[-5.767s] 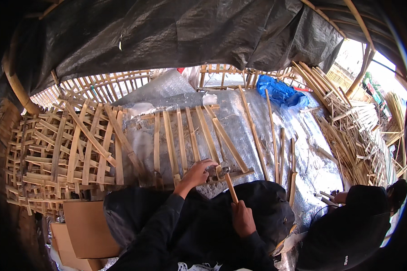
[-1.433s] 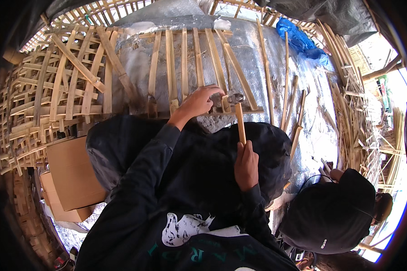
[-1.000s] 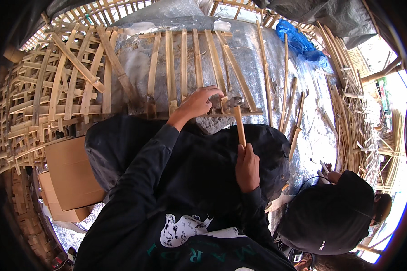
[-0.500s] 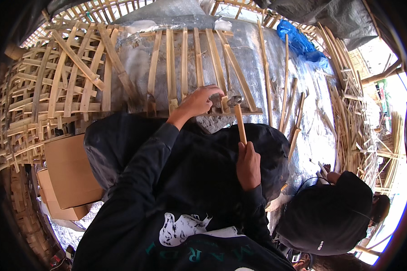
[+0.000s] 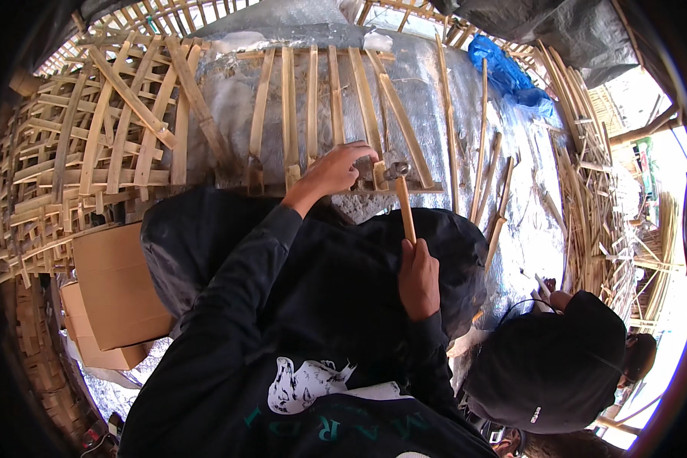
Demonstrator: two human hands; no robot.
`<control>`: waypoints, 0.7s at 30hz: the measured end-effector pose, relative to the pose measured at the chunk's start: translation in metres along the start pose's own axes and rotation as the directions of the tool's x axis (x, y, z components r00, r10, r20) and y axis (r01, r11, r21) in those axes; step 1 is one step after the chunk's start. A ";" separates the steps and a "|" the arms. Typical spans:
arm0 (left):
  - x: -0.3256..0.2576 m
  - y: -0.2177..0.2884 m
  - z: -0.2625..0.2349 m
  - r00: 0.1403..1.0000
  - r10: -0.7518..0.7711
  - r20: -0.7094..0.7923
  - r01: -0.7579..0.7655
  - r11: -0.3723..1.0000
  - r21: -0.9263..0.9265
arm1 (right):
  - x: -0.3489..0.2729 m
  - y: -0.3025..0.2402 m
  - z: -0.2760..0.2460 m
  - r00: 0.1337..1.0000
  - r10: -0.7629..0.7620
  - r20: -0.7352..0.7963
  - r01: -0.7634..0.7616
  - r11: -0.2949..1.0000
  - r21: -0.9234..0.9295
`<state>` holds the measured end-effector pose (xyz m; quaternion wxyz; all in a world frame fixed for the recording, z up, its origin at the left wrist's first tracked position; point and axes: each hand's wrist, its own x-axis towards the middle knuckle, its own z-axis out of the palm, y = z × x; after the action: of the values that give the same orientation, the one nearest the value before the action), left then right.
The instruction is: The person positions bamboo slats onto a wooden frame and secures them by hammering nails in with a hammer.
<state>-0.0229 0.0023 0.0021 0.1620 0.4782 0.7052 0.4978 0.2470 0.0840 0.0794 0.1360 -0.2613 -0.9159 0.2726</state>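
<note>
- My right hand [image 5: 420, 281] was wrapped firmly round the lower part of the hammer [image 5: 407, 214], fingers folded over its wooden handle.
- The hammer pointed from that grip toward twelve o'clock, its metal head sitting just beside the end of a bamboo slat [image 5: 366, 99]; whether the two touched, I couldn't tell.
- My left hand [image 5: 332, 169] lay at about eleven o'clock from my right, fingers bent and the index finger reaching toward three o'clock, close to that same slat end. I couldn't tell whether finger and thumb were pinching anything, as the gap between them was too small to make out.
- That slat ran up toward twelve o'clock, in a row with several others, and the rightmost slat [image 5: 401, 114] leaned toward eleven.
- Their near ends met a thin lower crosspiece [image 5: 424, 188], and an upper crosspiece [image 5: 263, 56] lay across the far ends.
- A rough grey block [image 5: 359, 204] showed at five o'clock from my left hand, by the lower crosspiece.
- Silvery sheeting [image 5: 530, 202] spread out beneath the slats.
- Taken from my left hand, the woven bamboo lattice [image 5: 91, 137] was at nine o'clock, a cardboard box [image 5: 122, 282] at eight, crumpled blue plastic [image 5: 511, 76] at two and piled bamboo strips [image 5: 588, 198] at three.
- Another person [image 5: 546, 362], in black, was between four and five o'clock.
</note>
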 end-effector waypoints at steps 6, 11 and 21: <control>-0.001 -0.002 0.000 1.000 -0.030 0.003 0.030 1.000 0.006 | 0.002 0.000 0.001 0.999 0.031 0.012 -0.031 0.999 0.043; -0.001 0.000 0.002 0.998 -0.063 -0.009 0.062 0.997 -0.053 | 0.000 -0.008 0.001 0.997 0.068 -0.031 -0.067 0.997 0.042; 0.001 -0.009 0.005 1.000 0.016 -0.019 -0.016 1.000 0.018 | -0.003 0.010 0.006 0.996 -0.083 0.015 0.083 0.996 -0.041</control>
<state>-0.0241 0.0057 -0.0078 0.1470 0.4803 0.7074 0.4972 0.2517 0.0872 0.0686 0.1355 -0.2239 -0.9324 0.2492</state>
